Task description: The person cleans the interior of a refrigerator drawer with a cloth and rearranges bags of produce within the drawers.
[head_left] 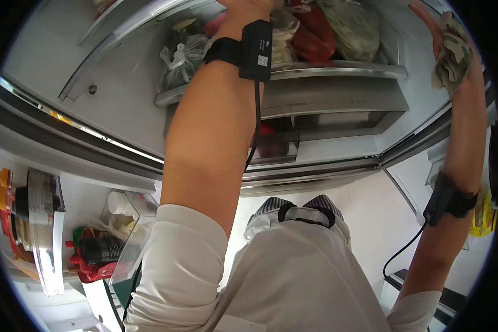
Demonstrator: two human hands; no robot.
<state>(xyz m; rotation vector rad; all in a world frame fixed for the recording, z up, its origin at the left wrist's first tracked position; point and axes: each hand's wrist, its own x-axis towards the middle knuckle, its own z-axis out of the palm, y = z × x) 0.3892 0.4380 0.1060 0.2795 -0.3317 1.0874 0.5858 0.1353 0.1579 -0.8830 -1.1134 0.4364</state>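
Note:
An open refrigerator stands before me. My left hand reaches into it at the top edge of the picture; only its base shows and the fingers are cut off. Below the left wrist is a drawer with a metallic front rim. It holds a knotted clear plastic bag, a red bag and a clear bag of pale green produce. At the far right, beside the refrigerator wall, my right hand holds a crumpled patterned cloth, which covers much of the hand.
A clear shelf edge curves across the upper left. The left door's bins hold a black bottle, a white-capped container and orange-capped bottles. A yellow package is at the right. Cables run from devices on both forearms.

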